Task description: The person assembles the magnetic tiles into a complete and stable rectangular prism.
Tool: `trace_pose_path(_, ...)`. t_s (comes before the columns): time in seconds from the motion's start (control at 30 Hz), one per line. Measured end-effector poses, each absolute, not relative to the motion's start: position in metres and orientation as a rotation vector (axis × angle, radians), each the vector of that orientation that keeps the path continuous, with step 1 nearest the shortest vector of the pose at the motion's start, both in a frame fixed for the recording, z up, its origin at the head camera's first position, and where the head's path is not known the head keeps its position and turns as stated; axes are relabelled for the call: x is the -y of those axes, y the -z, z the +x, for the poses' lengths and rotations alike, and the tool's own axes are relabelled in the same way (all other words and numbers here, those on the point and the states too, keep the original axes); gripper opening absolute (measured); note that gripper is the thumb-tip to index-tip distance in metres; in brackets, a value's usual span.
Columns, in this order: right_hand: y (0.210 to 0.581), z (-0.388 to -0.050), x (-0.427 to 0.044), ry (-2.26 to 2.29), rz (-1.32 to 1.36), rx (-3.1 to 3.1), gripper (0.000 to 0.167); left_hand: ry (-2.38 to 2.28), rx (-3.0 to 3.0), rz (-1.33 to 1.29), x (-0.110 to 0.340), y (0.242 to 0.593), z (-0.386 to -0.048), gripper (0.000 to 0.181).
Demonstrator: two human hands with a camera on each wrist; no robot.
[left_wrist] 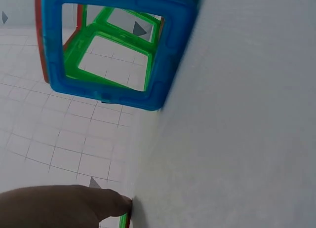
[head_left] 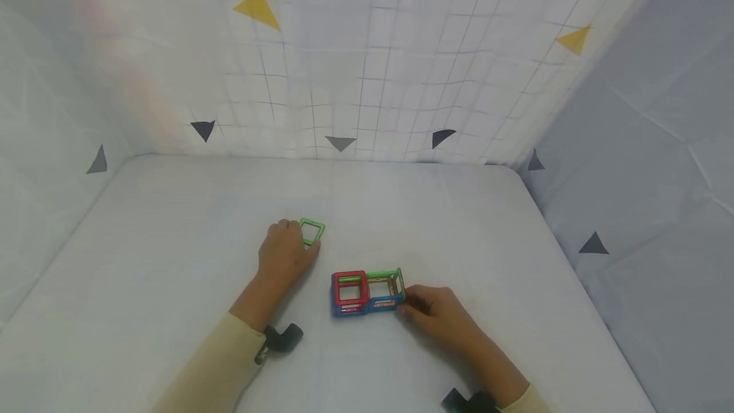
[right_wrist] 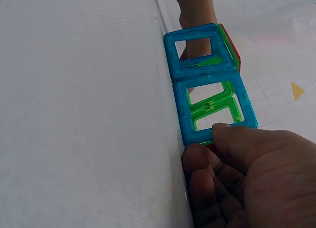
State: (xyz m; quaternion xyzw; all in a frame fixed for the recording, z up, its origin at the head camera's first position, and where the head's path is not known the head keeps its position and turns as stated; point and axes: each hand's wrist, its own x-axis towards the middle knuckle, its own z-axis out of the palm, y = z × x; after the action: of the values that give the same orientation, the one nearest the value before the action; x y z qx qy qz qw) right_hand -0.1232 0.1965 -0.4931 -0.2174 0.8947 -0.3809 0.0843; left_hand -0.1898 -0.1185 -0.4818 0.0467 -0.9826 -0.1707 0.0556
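Observation:
A small open-framed structure of square magnetic tiles (head_left: 350,312) stands on the table, two sections side by side. Red lies on top of its left section; blue and green frames form sides. My right hand (head_left: 441,314) holds its right end, with the thumb on a blue tile (right_wrist: 247,120) and the other fingers curled at the end. Farther back and to the left, my left hand (head_left: 285,248) pinches a green square tile (head_left: 320,232) low at the tabletop, between fingers and thumb. Only a sliver of that tile, with a red edge beside it, shows in the left wrist view.
The white table (head_left: 447,209) reaches back to a wall sheet (head_left: 390,69) with grid lines and coloured triangles. A grey sheet (head_left: 648,177) borders the right side. Dark wrist devices (head_left: 283,338) sit on both wrists.

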Motion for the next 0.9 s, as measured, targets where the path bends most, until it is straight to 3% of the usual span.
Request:
trace_pose_path(0.23, 0.494, -0.123, -0.196, 1.127, -0.625, -2.67, 0.02, 0.586, 2.974, 0.096, 0.119, 0.48, -0.191, 0.045)
trace_pose_path(0.9, 0.493, -0.124, -0.196, 1.091, -0.583, -2.669, 0.022, 0.701, 3.012, -0.11, 0.121, 0.447, -0.179, 0.055)
